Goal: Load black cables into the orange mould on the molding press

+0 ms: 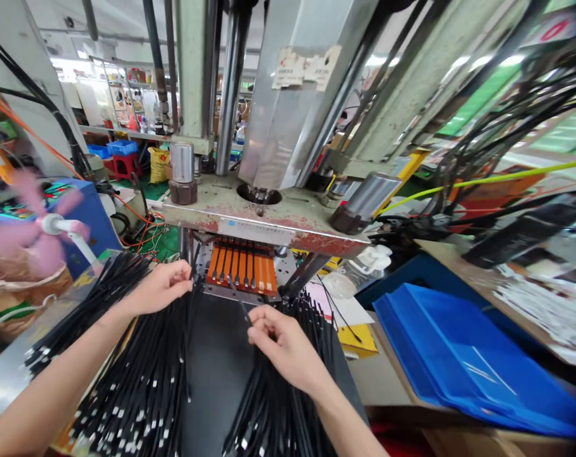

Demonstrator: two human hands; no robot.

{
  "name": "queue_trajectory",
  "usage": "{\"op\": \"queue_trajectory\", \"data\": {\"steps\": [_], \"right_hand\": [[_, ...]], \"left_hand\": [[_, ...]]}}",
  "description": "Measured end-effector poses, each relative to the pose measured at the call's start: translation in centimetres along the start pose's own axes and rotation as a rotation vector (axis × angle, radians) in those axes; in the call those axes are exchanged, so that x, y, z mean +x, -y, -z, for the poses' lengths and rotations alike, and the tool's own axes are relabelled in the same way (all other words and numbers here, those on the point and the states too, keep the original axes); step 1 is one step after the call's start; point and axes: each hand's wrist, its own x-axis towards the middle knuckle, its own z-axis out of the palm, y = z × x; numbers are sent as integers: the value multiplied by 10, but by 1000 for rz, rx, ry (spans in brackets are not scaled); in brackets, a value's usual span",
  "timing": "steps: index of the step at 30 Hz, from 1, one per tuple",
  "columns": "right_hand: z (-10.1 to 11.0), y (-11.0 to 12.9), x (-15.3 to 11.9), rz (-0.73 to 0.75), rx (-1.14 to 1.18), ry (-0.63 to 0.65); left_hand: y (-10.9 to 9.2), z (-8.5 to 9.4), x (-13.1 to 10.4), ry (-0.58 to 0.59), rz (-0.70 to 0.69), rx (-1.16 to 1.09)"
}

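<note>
My left hand [166,285] is closed in a pinch at the left of the orange fixture, over a bundle of black cables [140,374]; what its fingertips hold is too small to make out. My right hand [278,339] pinches a thin black cable [240,301] that slants up toward the fixture's front edge. Several black strips lie side by side in the orange fixture [242,266], beneath the press plate [268,219]. A second cable bundle [278,412] lies under my right hand and forearm.
Blue plastic trays [468,362] stand at the right. A pink fan [52,223] is at the far left, beside a blue box [90,212]. White cables [535,311] lie at the right edge. Press columns [230,95] rise behind the plate.
</note>
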Motion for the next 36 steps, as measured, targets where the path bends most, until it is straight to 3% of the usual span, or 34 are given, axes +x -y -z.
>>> {"op": "queue_trajectory", "data": {"steps": [5,10,13,16,20,24,26,29,31,34,36], "right_hand": [[-15,25,3,185,63,-168],[-13,28,12,210,243,-303],[-10,25,15,158,309,-344],[-7,12,14,146,155,-307],[0,-21,17,137,-219,-278],[21,-48,45,125,-314,-387],[34,-53,66,122,-326,-501],[50,-52,94,63,-293,-564],[56,-50,105,16,-284,-547],[58,-50,114,-32,-286,-515],[59,-54,115,-56,-263,-485]], "left_hand": [[-66,-26,7,71,-126,-125],[-86,-50,28,245,-219,-272],[-86,-61,41,204,-248,-258],[-87,-66,54,134,-299,-155],[-98,-64,76,-117,-497,78],[-107,-66,99,-148,-702,146],[-101,-73,108,-151,-739,129],[-72,-88,114,-186,-589,129],[-46,-96,114,-57,-504,279],[-14,-102,110,238,-541,600],[-5,-105,106,301,-563,720]]}}
